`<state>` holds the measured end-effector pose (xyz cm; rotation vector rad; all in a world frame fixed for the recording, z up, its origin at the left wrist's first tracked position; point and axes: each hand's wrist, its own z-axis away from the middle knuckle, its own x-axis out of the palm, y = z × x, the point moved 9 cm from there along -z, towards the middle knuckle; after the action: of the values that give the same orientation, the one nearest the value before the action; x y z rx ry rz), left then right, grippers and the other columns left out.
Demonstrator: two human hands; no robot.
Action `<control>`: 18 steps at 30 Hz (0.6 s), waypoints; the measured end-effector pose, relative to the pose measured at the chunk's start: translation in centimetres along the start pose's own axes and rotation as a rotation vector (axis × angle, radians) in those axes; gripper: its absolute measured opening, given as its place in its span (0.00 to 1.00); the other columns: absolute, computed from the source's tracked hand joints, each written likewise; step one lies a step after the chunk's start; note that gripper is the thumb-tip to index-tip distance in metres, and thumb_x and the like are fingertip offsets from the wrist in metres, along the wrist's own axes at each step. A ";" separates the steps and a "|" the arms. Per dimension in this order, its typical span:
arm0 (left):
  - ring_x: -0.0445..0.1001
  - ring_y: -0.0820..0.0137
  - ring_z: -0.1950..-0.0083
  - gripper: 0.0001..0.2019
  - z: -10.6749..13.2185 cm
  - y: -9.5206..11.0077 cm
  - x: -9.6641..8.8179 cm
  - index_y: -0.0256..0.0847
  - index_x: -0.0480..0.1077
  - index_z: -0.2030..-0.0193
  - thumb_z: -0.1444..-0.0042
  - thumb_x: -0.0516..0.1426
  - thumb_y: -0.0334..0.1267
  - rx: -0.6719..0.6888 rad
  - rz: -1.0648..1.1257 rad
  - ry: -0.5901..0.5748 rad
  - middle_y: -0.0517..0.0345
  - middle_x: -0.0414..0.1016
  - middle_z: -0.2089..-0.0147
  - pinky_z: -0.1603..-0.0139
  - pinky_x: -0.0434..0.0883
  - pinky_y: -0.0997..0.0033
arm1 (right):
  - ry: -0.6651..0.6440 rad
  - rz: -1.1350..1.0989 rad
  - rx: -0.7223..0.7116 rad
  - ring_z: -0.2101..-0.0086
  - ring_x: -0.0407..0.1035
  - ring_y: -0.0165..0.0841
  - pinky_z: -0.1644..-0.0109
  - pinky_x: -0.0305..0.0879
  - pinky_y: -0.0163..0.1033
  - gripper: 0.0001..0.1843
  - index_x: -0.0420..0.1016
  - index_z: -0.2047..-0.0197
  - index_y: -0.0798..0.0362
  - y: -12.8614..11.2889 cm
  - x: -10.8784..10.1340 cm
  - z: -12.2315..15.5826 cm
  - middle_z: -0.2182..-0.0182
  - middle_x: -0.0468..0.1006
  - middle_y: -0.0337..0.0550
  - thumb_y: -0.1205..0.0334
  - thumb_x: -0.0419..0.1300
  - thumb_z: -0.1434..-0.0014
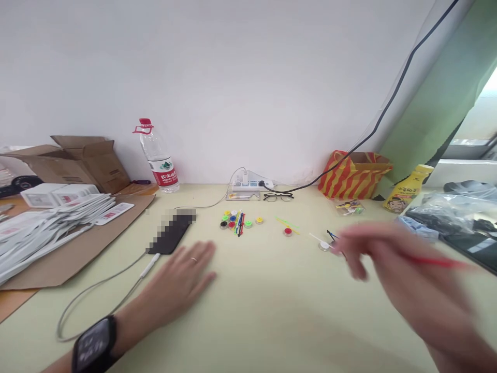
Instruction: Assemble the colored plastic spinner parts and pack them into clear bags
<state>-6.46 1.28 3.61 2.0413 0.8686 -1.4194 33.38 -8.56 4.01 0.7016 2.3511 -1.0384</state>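
My left hand (180, 277) lies flat on the table, palm down with the fingers stretched out, near a black phone (176, 233). It holds nothing. My right hand (392, 269) is raised over the right side of the table and smeared by motion. A thin red stick (438, 262) runs along it and seems gripped in the fingers. Close to its fingertips are a white round piece (323, 246) and a dark thin stick (331, 235). A red round piece (288, 231) sits beside yellow-green sticks (288, 225). Several coloured round pieces (232, 218) and sticks (240, 224) lie grouped mid-table.
A power strip (252, 181) and glasses (278, 197) lie by the wall. A water bottle (165, 166), cardboard box (83, 160) and stacked white packets (58, 217) stand left. Right are a striped bag (353, 176), yellow bottle (407, 189) and small packet (349, 207). A cable (104, 280) loops left.
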 end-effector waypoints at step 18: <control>0.51 0.43 0.21 0.23 -6.7 4.6 2.6 0.38 0.64 0.28 0.26 0.47 0.38 0.031 -0.033 -0.113 0.40 0.63 0.26 0.27 0.58 0.34 | -0.495 0.183 0.183 0.62 0.74 0.34 0.57 0.69 0.42 0.29 0.67 0.33 0.40 2.0 12.3 -11.0 0.44 0.69 0.45 0.71 0.43 0.31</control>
<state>1.81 3.49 3.55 1.9567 0.8409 -1.5588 22.97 4.26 2.14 0.6241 1.7556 -1.1942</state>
